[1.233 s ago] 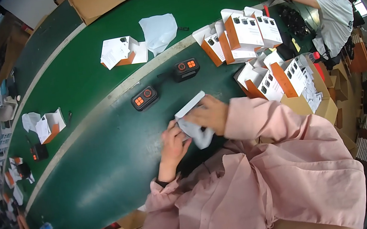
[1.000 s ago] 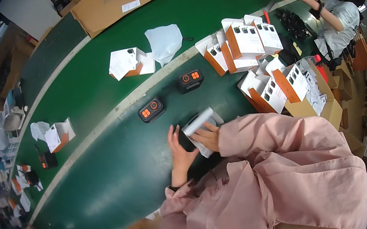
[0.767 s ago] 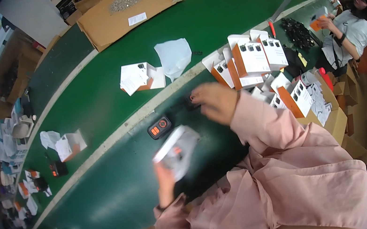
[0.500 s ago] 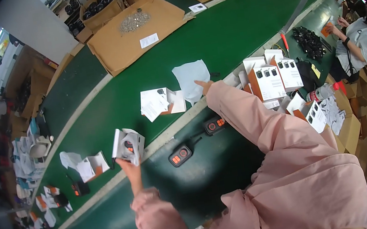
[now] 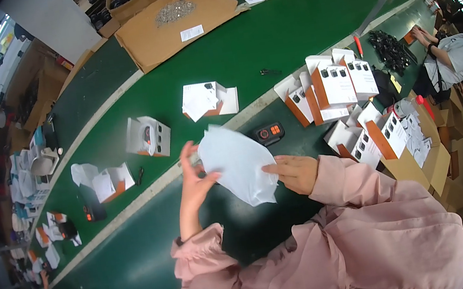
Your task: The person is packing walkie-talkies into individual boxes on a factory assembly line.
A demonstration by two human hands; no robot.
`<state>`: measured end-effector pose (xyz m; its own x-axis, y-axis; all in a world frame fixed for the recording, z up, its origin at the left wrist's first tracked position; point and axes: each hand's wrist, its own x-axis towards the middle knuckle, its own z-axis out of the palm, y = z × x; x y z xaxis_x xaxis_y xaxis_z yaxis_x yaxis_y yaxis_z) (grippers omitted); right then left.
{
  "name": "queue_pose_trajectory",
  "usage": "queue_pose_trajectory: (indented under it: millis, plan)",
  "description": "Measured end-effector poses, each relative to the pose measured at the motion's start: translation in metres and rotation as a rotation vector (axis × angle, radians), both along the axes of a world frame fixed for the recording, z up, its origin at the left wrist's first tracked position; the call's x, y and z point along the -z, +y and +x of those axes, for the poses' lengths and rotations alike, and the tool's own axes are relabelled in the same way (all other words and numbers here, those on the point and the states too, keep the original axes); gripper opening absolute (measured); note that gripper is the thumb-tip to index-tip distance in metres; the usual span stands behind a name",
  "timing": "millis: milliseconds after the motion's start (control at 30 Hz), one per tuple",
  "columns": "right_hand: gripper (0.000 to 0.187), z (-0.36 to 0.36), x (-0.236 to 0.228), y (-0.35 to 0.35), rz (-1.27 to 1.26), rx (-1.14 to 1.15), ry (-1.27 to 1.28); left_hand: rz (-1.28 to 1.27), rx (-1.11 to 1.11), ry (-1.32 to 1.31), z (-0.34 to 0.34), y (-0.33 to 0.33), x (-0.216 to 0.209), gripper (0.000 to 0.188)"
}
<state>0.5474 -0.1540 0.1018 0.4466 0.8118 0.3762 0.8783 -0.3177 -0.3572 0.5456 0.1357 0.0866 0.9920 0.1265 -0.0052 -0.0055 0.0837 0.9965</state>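
Note:
A thin white bag [image 5: 238, 164] is held up over the near table in front of me. My right hand [image 5: 297, 173] pinches its right edge between thumb and fingers. At its left edge is my left hand [image 5: 194, 183], fingers spread and thumb against the bag. Just beyond the bag lies a black handheld device with orange buttons [image 5: 270, 133]. The bag hides the spot where a second such device lay. On the green belt to the left stands an open white box [image 5: 163, 138] with a device inside. Farther right sits another open box [image 5: 228, 100] with white leaflets [image 5: 199, 99] on it.
Upright white-and-orange boxes [image 5: 335, 84] crowd the right side, beside a carton of leaflets [image 5: 418, 140] and a bottle [image 5: 401, 109]. A black cable [image 5: 270, 71] lies on the belt. Cardboard with small metal parts [image 5: 176, 11] lies beyond. A co-worker [image 5: 453, 60] sits at far right.
My right hand has brought the bag from the belt toward me. My left hand has let go of the box with the device, which stands on the belt, and moved right to the bag.

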Motion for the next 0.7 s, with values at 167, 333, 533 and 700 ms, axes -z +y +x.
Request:
queue_pose_trajectory:
  millis: [167,333,533,700]
  plan:
    - [0.026,-0.046,0.007,-0.022,-0.102,-0.001,0.148,0.565,0.381,0.145,-0.044,-0.002,0.002,0.032]
    - [0.034,-0.066,-0.062,0.019,-0.062,0.013,0.397,1.068,0.474,-0.207,-0.097,-0.046,-0.043,0.023]
    - [0.031,-0.050,0.017,0.024,-0.295,-0.134,0.401,1.144,0.551,-0.105,-0.143,-0.008,-0.043,0.017]
    - [0.070,-0.006,0.033,0.092,0.070,-0.012,0.372,1.159,0.434,0.147,-0.200,0.017,-0.041,0.007]
